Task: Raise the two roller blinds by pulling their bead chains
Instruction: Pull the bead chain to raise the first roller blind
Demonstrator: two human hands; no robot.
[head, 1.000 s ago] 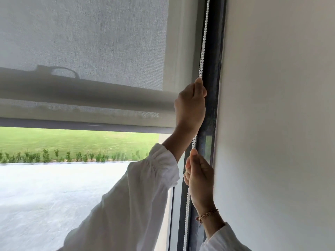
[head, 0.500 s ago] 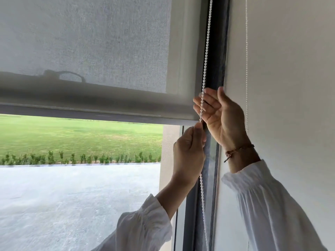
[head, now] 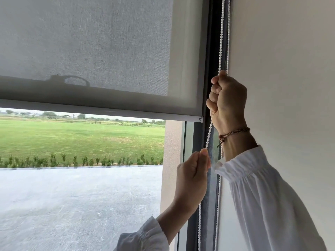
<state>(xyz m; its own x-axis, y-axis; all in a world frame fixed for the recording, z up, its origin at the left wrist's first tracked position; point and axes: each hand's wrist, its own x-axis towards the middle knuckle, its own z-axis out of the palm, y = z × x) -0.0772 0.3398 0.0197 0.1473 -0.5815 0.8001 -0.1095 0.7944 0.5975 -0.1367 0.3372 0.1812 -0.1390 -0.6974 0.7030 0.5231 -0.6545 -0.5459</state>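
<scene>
The right hand (head: 228,98) (raised, fisted) grips the bead chain (head: 220,42); the left hand (head: 193,175) pinches it lower, under the roller blind (head: 90,51).

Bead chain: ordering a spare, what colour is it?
White bead chain, clearest in the head view.

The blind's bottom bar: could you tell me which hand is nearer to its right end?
Right. The right hand grips the bead chain just beside the bottom bar; the left hand holds it well below.
</scene>
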